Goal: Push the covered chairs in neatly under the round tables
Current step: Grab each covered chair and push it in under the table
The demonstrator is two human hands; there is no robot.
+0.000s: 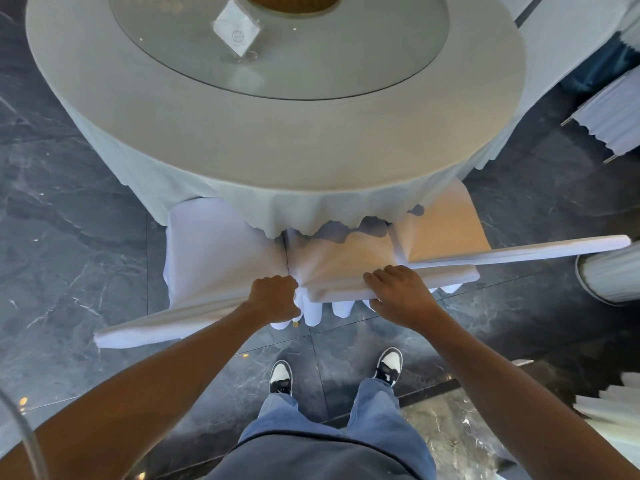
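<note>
Three white-covered chairs stand side by side at the near edge of the round table (277,143), seats partly under its hanging cloth. My left hand (275,299) grips the top of the backrest where the left chair (214,251) meets the middle chair (346,261). My right hand (401,296) grips the top of the middle chair's backrest, fingers curled over its edge. The right chair (446,223) stands angled, its backrest stretching to the right.
A glass turntable (277,43) with a folded napkin in a stand (237,29) sits on the table. More covered chairs (609,116) and another table (613,275) stand at the right. Dark marble floor lies all around; my feet are just behind the chairs.
</note>
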